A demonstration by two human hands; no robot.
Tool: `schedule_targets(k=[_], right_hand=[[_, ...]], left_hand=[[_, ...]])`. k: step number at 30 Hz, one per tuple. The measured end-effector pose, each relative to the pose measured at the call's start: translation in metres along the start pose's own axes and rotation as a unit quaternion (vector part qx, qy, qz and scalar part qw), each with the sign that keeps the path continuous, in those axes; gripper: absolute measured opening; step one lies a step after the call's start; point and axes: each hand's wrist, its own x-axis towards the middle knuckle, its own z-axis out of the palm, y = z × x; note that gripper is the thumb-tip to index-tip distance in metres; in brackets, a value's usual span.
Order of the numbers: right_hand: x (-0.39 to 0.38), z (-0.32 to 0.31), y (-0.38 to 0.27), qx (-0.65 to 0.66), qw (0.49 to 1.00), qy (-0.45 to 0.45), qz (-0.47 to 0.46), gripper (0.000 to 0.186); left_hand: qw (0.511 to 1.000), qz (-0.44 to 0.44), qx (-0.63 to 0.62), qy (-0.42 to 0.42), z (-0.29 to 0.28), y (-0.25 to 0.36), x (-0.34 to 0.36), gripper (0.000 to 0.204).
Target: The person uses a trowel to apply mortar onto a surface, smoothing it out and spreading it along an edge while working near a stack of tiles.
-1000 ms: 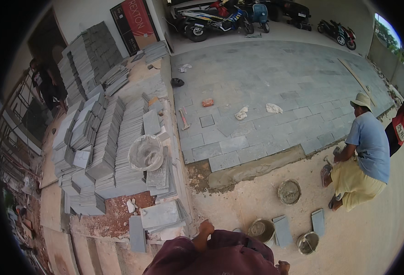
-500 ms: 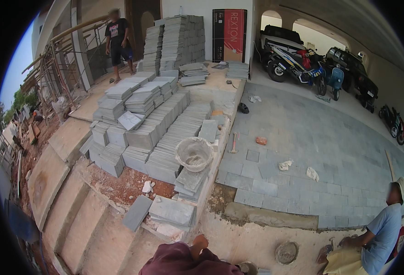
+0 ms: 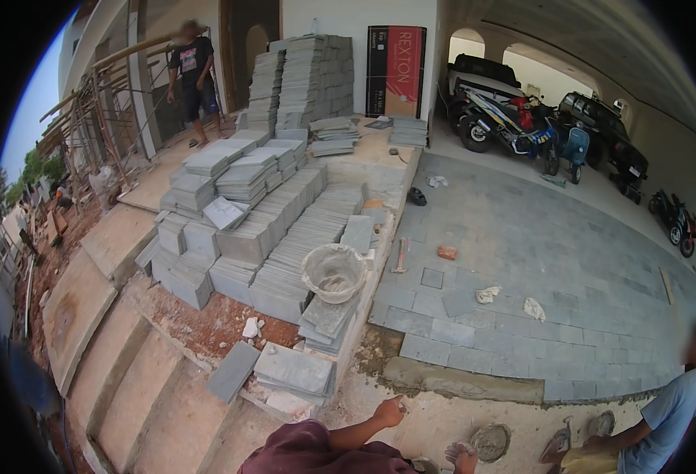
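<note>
My left hand (image 3: pixel 390 411) reaches out from a maroon sleeve over the bare concrete, just short of the wet mortar strip (image 3: pixel 462 384). Its fingers look curled in, with nothing visible in them. Lower down, my right hand (image 3: pixel 462 456) is at the bottom edge, fingers apart and greyish, beside a round pan of mortar (image 3: pixel 492 442). That strip runs along the front edge of the laid grey stone tiles (image 3: pixel 514 316). To the left of my hands, a few loose tiles (image 3: pixel 294 368) lie stacked on the concrete ledge.
A mortar-caked bucket (image 3: pixel 334 272) stands beside large tile stacks (image 3: pixel 261 213). A hammer (image 3: pixel 401 256), a brick piece (image 3: pixel 447 253) and rags (image 3: pixel 487 295) lie on the paving. A co-worker (image 3: pixel 672 426) sits at right near another small bucket (image 3: pixel 601 424); another person (image 3: pixel 194 75) stands far left. Concrete steps (image 3: pixel 146 355) descend left.
My left hand has stretched forward and right, toward the mortar strip. My right hand has come into view at the bottom. A small bucket now shows by the seated co-worker, who sits lower in view.
</note>
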Motion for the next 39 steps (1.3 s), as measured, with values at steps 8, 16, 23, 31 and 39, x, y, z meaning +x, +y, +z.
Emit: schedule_targets(k=[8,16,23,31,39], right_hand=[[-0.008,0.089,-0.101,0.131,0.988,-0.052,0.069,0.045],[-0.037,0.128,-0.159,0.195,0.973,-0.054,0.107,0.045],[-0.044,0.132,-0.166,0.211,0.969,-0.044,0.118,0.045],[-0.047,0.132,-0.171,0.222,0.966,-0.037,0.124,0.045],[-0.057,0.144,-0.171,0.225,0.965,-0.03,0.128,0.046]], left_hand=[[0.982,0.185,-0.042,-0.005,0.023,0.096,-0.021,0.073],[0.969,0.24,-0.054,0.031,0.036,0.112,-0.027,0.066],[0.973,0.226,-0.04,0.005,0.037,0.112,-0.031,0.07],[0.975,0.217,-0.035,-0.026,0.032,0.121,-0.034,0.074],[0.972,0.231,-0.041,-0.011,0.031,0.11,-0.039,0.072]])
